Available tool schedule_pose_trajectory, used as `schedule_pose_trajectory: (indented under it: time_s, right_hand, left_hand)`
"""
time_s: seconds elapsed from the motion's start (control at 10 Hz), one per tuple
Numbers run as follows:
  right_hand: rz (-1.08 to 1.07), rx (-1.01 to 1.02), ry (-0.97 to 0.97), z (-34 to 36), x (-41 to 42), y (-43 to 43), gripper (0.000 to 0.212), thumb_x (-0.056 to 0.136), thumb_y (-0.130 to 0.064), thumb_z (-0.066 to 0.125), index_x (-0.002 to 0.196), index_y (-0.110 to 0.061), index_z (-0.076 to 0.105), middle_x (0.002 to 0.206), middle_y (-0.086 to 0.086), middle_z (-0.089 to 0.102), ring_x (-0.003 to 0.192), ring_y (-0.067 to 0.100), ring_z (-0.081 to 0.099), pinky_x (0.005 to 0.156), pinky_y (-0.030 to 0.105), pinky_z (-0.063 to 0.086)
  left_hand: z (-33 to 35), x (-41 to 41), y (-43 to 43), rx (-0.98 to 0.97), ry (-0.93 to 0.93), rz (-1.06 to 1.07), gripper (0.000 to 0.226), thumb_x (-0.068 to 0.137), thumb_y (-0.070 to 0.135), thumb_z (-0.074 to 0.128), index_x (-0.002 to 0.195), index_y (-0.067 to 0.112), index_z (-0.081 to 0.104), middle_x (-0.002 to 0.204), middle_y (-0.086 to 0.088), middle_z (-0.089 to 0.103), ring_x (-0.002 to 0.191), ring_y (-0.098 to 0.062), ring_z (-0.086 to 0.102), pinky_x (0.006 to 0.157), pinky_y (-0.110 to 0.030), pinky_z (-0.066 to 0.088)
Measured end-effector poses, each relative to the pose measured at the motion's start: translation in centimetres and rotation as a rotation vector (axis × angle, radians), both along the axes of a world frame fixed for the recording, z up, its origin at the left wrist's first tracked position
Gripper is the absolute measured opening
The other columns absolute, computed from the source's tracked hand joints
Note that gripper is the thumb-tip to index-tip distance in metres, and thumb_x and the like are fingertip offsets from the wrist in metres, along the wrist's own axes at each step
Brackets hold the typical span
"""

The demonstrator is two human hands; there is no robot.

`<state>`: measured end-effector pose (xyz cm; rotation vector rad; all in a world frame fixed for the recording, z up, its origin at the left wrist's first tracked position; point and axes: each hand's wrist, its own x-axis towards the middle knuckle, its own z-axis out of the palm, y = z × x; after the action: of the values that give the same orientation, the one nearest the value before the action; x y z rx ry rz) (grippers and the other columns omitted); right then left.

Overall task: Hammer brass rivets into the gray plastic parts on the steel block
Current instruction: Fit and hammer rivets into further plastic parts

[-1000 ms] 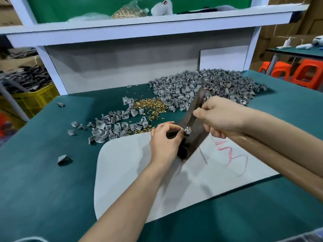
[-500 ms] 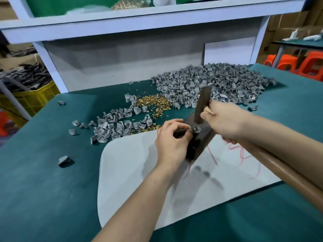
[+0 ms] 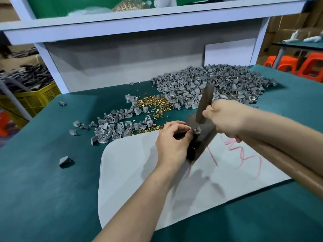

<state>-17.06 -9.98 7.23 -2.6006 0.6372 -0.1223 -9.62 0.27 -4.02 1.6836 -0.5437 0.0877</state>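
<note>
A dark steel block [image 3: 203, 138] stands on the white mat [image 3: 139, 172]. On its top edge sits a small gray plastic part [image 3: 197, 131], pinched there by the fingers of my left hand [image 3: 173, 144]. My right hand [image 3: 225, 119] grips the hammer, whose dark head [image 3: 204, 103] stands upright just above the part. Loose brass rivets [image 3: 155, 106] lie scattered behind the block. A large heap of gray plastic parts [image 3: 209, 86] fills the back right of the table, and a smaller heap [image 3: 118, 126] lies to the left.
The work surface is a green table [image 3: 43, 189]. A stray gray part [image 3: 64, 160] lies left of the mat. A white shelf frame [image 3: 139, 20] rises at the back. A yellow crate [image 3: 35, 98] stands at the left, orange stools [image 3: 295, 63] at the far right.
The hammer head has risen from a slant over the block to nearly upright above the part. My left hand has kept its pinch on the part at the block.
</note>
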Motion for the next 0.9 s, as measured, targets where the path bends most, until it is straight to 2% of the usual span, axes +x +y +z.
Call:
schedule_pose_trajectory:
  time_s: [0.1, 0.2, 0.3, 0.4, 0.5, 0.6, 0.7, 0.9]
  right_hand:
    - [-0.028, 0.023, -0.097, -0.1, 0.1, -0.1, 0.042, 0.101, -0.021, 0.033, 0.062, -0.006, 0.032, 0.065, 0.006, 0.045, 0.053, 0.012, 0.037, 0.044, 0.019, 0.034]
    - [0.012, 0.065, -0.014, -0.3, 0.3, -0.2, 0.042, 0.102, -0.024, 0.033, 0.063, -0.006, 0.034, 0.061, 0.004, 0.043, 0.049, 0.013, 0.039, 0.036, 0.019, 0.036]
    - [-0.022, 0.396, -0.264, 0.6, 0.2, -1.7, 0.032, 0.101, -0.025, 0.036, 0.073, -0.011, 0.038, 0.045, 0.004, 0.038, 0.026, 0.011, 0.031, 0.027, 0.016, 0.027]
    - [-0.036, 0.814, -0.340, 0.6, -0.1, -3.2, 0.031, 0.102, -0.028, 0.035, 0.074, -0.014, 0.036, 0.040, 0.000, 0.032, 0.022, 0.009, 0.024, 0.030, 0.012, 0.024]
    - [-0.002, 1.207, -0.308, -1.1, 0.2, -4.7, 0.034, 0.101, -0.032, 0.030, 0.072, -0.014, 0.036, 0.041, -0.002, 0.029, 0.021, 0.006, 0.021, 0.027, 0.010, 0.022]
    - [0.014, 1.434, -0.374, -3.6, 0.4, -5.7, 0.032, 0.100, -0.032, 0.031, 0.074, -0.014, 0.038, 0.044, -0.004, 0.028, 0.022, 0.003, 0.022, 0.025, 0.011, 0.021]
    - [0.009, 1.580, -0.434, -5.5, 0.4, -6.4, 0.031, 0.099, -0.030, 0.031, 0.074, -0.013, 0.037, 0.045, -0.005, 0.027, 0.023, 0.002, 0.023, 0.024, 0.012, 0.022]
    - [0.015, 1.601, -0.447, -6.2, -0.2, -6.7, 0.028, 0.098, -0.031, 0.036, 0.076, -0.014, 0.039, 0.046, -0.004, 0.026, 0.024, 0.003, 0.023, 0.024, 0.013, 0.023]
  left_hand:
    - [0.0, 0.1, -0.2, -0.026, 0.009, 0.001, 0.028, 0.077, 0.009, 0.075, 0.065, 0.033, 0.065, 0.092, 0.016, 0.063, 0.103, -0.017, 0.059, 0.096, -0.043, 0.046]
    - [-0.1, 0.1, -0.3, -0.003, 0.016, -0.006, 0.029, 0.078, 0.008, 0.075, 0.066, 0.032, 0.066, 0.092, 0.015, 0.063, 0.102, -0.016, 0.060, 0.096, -0.042, 0.046]
    - [-0.1, 0.1, -0.2, -0.042, 0.051, 0.002, 0.022, 0.077, 0.010, 0.074, 0.067, 0.029, 0.070, 0.096, 0.016, 0.065, 0.105, -0.014, 0.059, 0.097, -0.042, 0.046]
    - [0.1, -0.1, -0.1, -0.027, 0.121, 0.003, 0.016, 0.078, 0.018, 0.074, 0.065, 0.029, 0.073, 0.098, 0.023, 0.065, 0.107, -0.007, 0.058, 0.099, -0.040, 0.045]
    - [0.1, -0.3, 0.1, -0.053, 0.174, -0.011, 0.014, 0.079, 0.021, 0.073, 0.066, 0.028, 0.074, 0.097, 0.030, 0.063, 0.107, -0.004, 0.057, 0.100, -0.037, 0.044]
    - [0.3, -0.3, 0.1, -0.051, 0.184, -0.008, 0.018, 0.079, 0.021, 0.073, 0.063, 0.026, 0.072, 0.098, 0.028, 0.063, 0.108, -0.005, 0.057, 0.102, -0.037, 0.042]
    - [0.4, -0.5, 0.1, -0.047, 0.188, -0.014, 0.015, 0.080, 0.020, 0.073, 0.065, 0.023, 0.072, 0.099, 0.027, 0.063, 0.109, -0.003, 0.056, 0.102, -0.036, 0.042]
    - [0.4, -0.7, 0.1, -0.019, 0.160, -0.031, 0.014, 0.081, 0.018, 0.072, 0.068, 0.022, 0.072, 0.102, 0.024, 0.062, 0.111, -0.003, 0.055, 0.101, -0.037, 0.043]
